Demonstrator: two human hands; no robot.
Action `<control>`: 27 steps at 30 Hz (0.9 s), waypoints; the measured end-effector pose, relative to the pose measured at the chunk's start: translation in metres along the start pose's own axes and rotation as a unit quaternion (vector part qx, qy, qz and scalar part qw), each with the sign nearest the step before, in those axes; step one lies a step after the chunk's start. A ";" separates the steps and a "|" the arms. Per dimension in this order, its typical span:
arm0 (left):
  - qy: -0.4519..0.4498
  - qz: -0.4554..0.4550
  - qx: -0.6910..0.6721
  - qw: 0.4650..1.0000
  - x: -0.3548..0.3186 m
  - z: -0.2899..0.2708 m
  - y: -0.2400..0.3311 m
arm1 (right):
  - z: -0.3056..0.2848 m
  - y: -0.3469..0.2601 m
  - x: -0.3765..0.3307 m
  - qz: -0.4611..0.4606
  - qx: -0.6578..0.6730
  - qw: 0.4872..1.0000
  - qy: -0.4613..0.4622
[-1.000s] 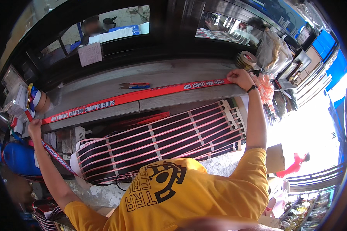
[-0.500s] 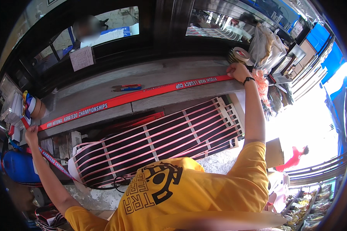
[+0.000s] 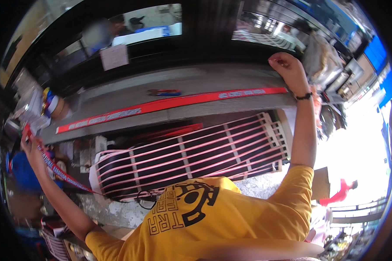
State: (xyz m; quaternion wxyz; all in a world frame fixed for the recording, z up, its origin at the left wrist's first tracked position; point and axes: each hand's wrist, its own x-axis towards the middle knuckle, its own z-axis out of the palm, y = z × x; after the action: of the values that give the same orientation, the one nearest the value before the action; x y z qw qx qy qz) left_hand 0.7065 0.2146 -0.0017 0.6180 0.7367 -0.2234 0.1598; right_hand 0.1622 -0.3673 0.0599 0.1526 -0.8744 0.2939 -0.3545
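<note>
A long red ribbon (image 3: pixel 178 102) with white lettering lies stretched along the grey bench (image 3: pixel 231 77). My left hand (image 3: pixel 32 150), past the ribbon's left end, grips another red printed ribbon (image 3: pixel 63 175), which slants down to the right toward a rack. Raised above the bench, my right hand (image 3: pixel 290 71) is apart from the stretched ribbon's right end. Its fingers are curled together, and I see nothing in them. Behind the ribbon's middle rests a small blue-and-red hand tool (image 3: pixel 164 92), like pliers or cutters.
Below the bench slopes a dark panel (image 3: pixel 196 154) strung with several pale pink strips. Rolls of tape (image 3: pixel 59 108) and stacked packets (image 3: pixel 30 108) stand at the left end, plastic bags (image 3: pixel 322 56) at the right. A person (image 3: pixel 96 37) shows through the window; another in red (image 3: pixel 340 191) is outside.
My right hand has let go of the ribbon's end and lifted. My left hand has left the stretched ribbon and moved outward with the other ribbon. The whole view has shifted slightly.
</note>
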 end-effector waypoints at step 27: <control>-0.481 -0.289 -0.332 0.758 -0.169 0.146 0.206 | 0.131 -0.260 -0.005 -0.140 0.453 0.853 -0.218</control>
State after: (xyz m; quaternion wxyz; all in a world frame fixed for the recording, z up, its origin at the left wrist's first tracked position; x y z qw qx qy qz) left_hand 0.4486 0.0658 0.0577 0.6523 0.4947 -0.3066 -0.4856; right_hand 0.3576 -0.1534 0.0887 0.5408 -0.7953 -0.0662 -0.2659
